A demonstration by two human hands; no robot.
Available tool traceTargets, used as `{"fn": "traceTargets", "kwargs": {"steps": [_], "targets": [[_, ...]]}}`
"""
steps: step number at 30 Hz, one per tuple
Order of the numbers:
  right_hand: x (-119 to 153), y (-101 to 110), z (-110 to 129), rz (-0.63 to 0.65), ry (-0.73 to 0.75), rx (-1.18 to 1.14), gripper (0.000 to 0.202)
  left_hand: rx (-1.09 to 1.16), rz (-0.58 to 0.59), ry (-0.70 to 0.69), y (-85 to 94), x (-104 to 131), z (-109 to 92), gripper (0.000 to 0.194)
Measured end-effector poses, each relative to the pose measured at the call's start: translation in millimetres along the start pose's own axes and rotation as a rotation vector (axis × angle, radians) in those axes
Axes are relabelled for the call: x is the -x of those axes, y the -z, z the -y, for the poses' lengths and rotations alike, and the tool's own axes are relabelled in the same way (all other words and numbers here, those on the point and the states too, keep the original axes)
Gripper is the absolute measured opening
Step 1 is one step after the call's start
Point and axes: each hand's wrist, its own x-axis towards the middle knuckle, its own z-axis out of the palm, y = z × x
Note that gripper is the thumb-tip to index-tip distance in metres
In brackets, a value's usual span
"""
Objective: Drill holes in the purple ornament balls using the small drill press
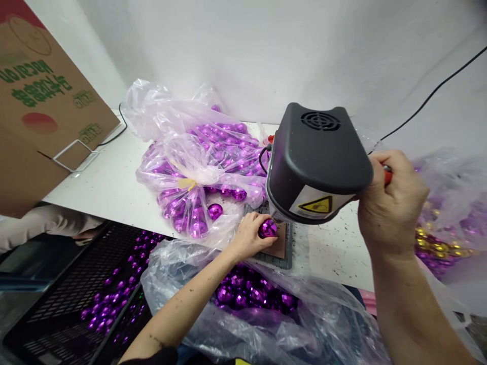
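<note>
Between the thumb and fingers of my left hand (249, 234) is a shiny purple faceted ball (268, 228). It is held over a small brown board (279, 245) on a grey base plate (282, 262), below a black machine (319, 157) with a vent on top and a yellow warning label. My right hand (395, 203) wraps round a lever handle with a red part (387, 175) at the machine's right side. Most of the handle is hidden by the fingers. The machine's underside, near the ball, is hidden too.
Clear plastic bags (205, 175) of purple balls lie left of the machine. An open bag (251, 294) with more balls is in front of me. Lower left stands a black crate (64, 299); a cardboard box (49, 111) is above. A bag (449, 218) with gold and purple balls lies right.
</note>
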Motion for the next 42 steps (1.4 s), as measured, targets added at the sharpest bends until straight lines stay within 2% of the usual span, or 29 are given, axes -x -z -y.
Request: {"fn": "traceTargets", "kwargs": {"steps": [5,12,20,23,27,30,33,38,40,42], "targets": [[-0.6,0.0,-0.2,-0.016,0.040,0.030,0.047,-0.036,-0.022,-0.010,-8.4,-1.0,-2.7,0.038],[1.8,0.5,-2.2,-0.030,0.046,0.027,0.047,0.120,-0.017,-0.030,-13.6,0.8,3.4,0.043],[3.1,-0.1,-3.4,-0.053,0.069,0.088,0.046,0.095,-0.093,-0.007,-27.0,2.2,9.5,0.042],[19.9,2.5,-4.9,-0.111,0.158,0.188,0.033,0.095,-0.088,-0.017,-28.3,2.6,11.3,0.038],[61.7,10.4,-7.3,-0.210,0.254,0.262,0.020,0.108,-0.079,-0.010,-27.0,2.6,9.5,0.038],[86.8,16.5,-8.0,-0.118,0.185,0.234,0.021,0.121,-0.074,-0.008,-25.1,2.2,6.5,0.039],[97.0,18.3,-8.3,-0.071,0.147,0.197,0.016,0.123,-0.077,0.000,-23.3,1.8,4.2,0.038],[105.1,14.7,-12.7,-0.008,0.241,0.190,0.011,0.115,-0.064,0.017,-21.4,0.6,1.8,0.035],[111.7,13.9,-16.7,-0.023,0.277,0.234,0.003,0.122,-0.065,0.025,-21.2,0.2,1.1,0.035],[118.2,14.1,-21.0,-0.023,0.301,0.244,0.014,0.129,-0.068,0.034,-21.3,0.1,0.9,0.036]]}}
